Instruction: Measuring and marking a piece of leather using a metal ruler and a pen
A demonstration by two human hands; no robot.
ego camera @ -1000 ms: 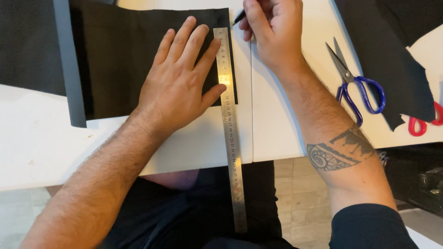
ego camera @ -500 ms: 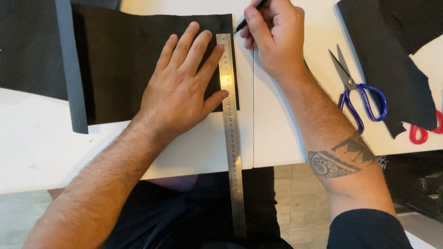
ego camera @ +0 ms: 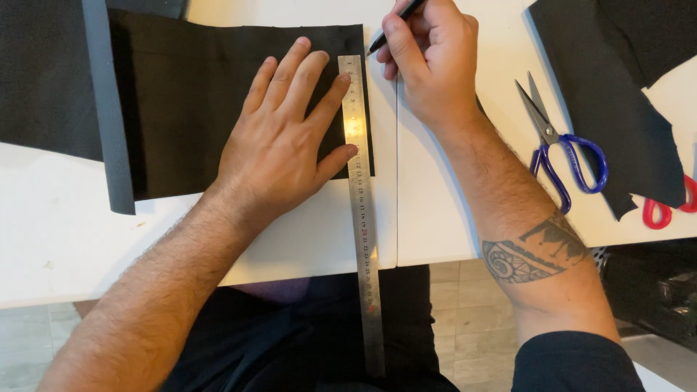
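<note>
Steel ruler (ego camera: 361, 210) pinned along the right edge of a black fabric sheet (ego camera: 210, 94) on a white table (ego camera: 58, 232).

Flat and spread-fingered, the left hand (ego camera: 283, 145) presses on the fabric, its fingertips and thumb touching the ruler; it grips nothing. The right hand (ego camera: 428, 62) is curled closed around a black pen (ego camera: 396, 25), tip just beside the ruler's top end. The ruler's lower end overhangs the table edge. Blue-handled scissors (ego camera: 563, 152) lie to the right, near more black fabric (ego camera: 624, 80) and a red handle (ego camera: 664, 210).
</note>
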